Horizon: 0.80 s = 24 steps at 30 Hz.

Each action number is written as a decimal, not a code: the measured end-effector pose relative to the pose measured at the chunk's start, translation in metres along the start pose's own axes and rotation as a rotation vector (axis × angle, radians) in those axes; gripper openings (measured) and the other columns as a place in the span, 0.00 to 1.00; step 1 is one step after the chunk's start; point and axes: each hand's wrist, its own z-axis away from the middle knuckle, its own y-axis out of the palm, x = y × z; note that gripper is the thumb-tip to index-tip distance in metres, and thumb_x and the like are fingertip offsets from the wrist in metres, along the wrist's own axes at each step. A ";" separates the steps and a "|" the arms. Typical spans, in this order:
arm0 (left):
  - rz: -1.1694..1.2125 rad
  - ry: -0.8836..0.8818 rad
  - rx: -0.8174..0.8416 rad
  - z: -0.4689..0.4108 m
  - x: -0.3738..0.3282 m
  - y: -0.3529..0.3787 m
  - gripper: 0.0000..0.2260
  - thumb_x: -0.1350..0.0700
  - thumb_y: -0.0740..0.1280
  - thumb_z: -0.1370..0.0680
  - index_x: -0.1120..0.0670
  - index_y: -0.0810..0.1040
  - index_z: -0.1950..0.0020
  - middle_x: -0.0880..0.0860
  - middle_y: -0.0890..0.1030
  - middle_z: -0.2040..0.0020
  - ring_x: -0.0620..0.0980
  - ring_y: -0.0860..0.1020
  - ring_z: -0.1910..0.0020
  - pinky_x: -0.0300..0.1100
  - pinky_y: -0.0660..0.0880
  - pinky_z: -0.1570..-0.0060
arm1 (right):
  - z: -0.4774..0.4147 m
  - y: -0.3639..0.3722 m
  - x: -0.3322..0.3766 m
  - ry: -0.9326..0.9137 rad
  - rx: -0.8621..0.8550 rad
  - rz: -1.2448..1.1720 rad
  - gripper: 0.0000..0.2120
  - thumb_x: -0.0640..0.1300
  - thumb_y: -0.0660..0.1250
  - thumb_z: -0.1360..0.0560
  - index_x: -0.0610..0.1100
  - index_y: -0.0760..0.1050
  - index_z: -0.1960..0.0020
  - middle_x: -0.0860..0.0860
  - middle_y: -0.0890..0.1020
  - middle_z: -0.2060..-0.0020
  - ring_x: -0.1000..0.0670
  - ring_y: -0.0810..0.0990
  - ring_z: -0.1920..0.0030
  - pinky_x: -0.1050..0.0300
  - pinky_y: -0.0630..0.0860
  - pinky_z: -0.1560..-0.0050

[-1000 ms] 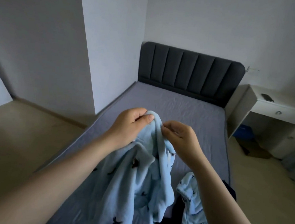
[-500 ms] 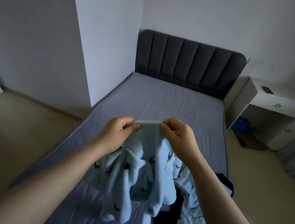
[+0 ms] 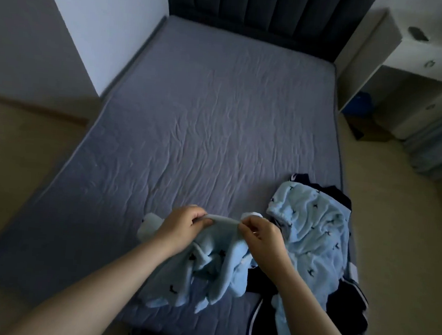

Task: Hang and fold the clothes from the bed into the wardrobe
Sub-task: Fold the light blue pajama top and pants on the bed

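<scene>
Left fingers: the fingertips of the left hand are curling over and pinching the top edge of the pale-blue fleece garment with small dark bird prints, with the thumb underneath.
Right fingers: the fingertips of the right hand are pinching the same edge, thumb against forefinger.
Held edge: it is running left to right across the lower middle of the frame, nearly level and taut between the two pinches. The hands are sitting close together.
Garment body: it is trailing from that edge toward the bottom of the frame and bunching on the grey quilted mattress under both wrists. A pale corner is poking out to the left of the left hand.
Nearer hand: neither; both are gripping at equal reach.
Judgement: spreading the garment is likely calling for the hands to part along the edge's left-right line.
Neighbouring items: a second pale-blue printed fleece piece is lying just right of the right hand, over a dark navy garment with white piping, at the lower right.
Wardrobe: not showing in this view.
</scene>
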 end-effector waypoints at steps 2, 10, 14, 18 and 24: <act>0.004 -0.026 0.086 -0.004 0.031 0.024 0.14 0.55 0.67 0.23 0.55 0.75 0.68 0.51 0.75 0.66 0.49 0.74 0.62 0.48 0.70 0.59 | 0.003 0.028 -0.032 0.102 0.018 -0.011 0.09 0.42 0.66 0.23 0.49 0.76 0.62 0.57 0.77 0.68 0.59 0.75 0.66 0.68 0.69 0.64; 0.017 -0.124 0.226 0.004 0.140 0.099 0.19 0.53 0.67 0.22 0.44 0.66 0.71 0.45 0.70 0.68 0.41 0.71 0.66 0.32 0.63 0.65 | 0.009 0.121 -0.124 0.355 0.136 -0.006 0.09 0.41 0.66 0.23 0.48 0.76 0.62 0.56 0.77 0.69 0.60 0.73 0.68 0.69 0.69 0.66; 0.119 -0.260 0.258 0.009 0.172 0.119 0.05 0.52 0.68 0.23 0.48 0.79 0.59 0.44 0.80 0.60 0.41 0.78 0.58 0.36 0.73 0.56 | 0.008 0.150 -0.160 0.502 0.291 0.097 0.11 0.46 0.64 0.22 0.42 0.76 0.60 0.53 0.76 0.69 0.57 0.70 0.68 0.67 0.66 0.69; 0.134 -0.370 0.144 0.007 0.208 0.118 0.04 0.55 0.69 0.23 0.54 0.81 0.52 0.46 0.82 0.56 0.43 0.79 0.56 0.34 0.73 0.56 | -0.007 0.171 -0.178 0.562 0.255 0.141 0.13 0.44 0.63 0.21 0.36 0.75 0.59 0.49 0.76 0.71 0.52 0.71 0.68 0.61 0.67 0.68; 0.057 -0.426 0.062 -0.010 0.255 0.109 0.03 0.58 0.69 0.24 0.56 0.81 0.54 0.47 0.81 0.60 0.43 0.77 0.62 0.30 0.68 0.64 | -0.045 0.201 -0.186 0.586 0.238 0.170 0.08 0.45 0.63 0.22 0.42 0.79 0.51 0.52 0.82 0.60 0.54 0.75 0.61 0.66 0.69 0.65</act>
